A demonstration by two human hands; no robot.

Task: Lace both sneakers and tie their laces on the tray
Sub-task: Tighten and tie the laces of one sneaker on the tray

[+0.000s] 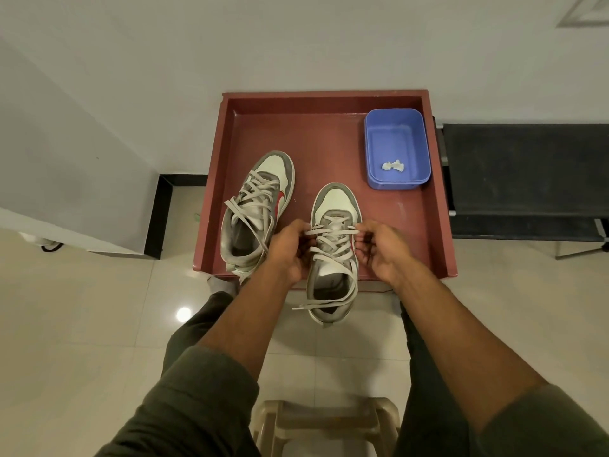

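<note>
1. Both my hands work at the nearer sneaker (333, 255): my left hand (290, 250) curls its fingers round the lace (329, 231) on the shoe's left side, and my right hand (379, 249) pinches the same lace on the right side.
2. Between my hands the lace runs straight across the shoe, just behind the toe cap, with crossed rows of lacing below it toward the tongue.
3. That sneaker points away from me; its toe is on the red tray (329, 140), while its heel sticks out past the tray's near rim, over the tiled floor (82, 324).
4. Its loose lace ends (326, 303) trail across the open collar and hang to the left at the heel, untied.
5. My other sneaker (257, 212) lies to the left on the tray, toe turned slightly right; it is laced, but its ends lie loose over the opening, with no bow that I can see.
6. At the tray's far right corner sits a blue plastic tub (397, 148), well apart from both shoes, with a small crumpled white scrap (392, 166) inside.
7. Right of the tray is a dark bench (527, 173), beside the wall.
8. Below my forearms I see a beige plastic stool (326, 423) between my knees.
</note>
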